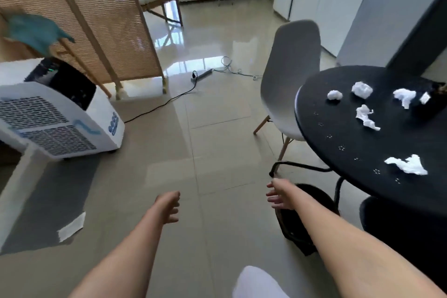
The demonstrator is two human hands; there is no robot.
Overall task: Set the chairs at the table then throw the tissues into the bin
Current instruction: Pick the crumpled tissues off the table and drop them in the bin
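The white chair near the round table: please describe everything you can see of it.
The white chair has a smooth one-piece shell, apparently plastic, on splayed light wooden legs. It stands upright on the tiled floor with its seat tucked partly under the edge of the black round table, its back toward the room. Neither hand touches it.

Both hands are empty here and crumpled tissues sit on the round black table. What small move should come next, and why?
Probably the right hand should swing up toward the nearest crumpled tissue at the black table's near edge. The white chair already sits tucked against the table, both hands are open and hold nothing, with the left hand out over the floor, and the dark bin stands right below the table.
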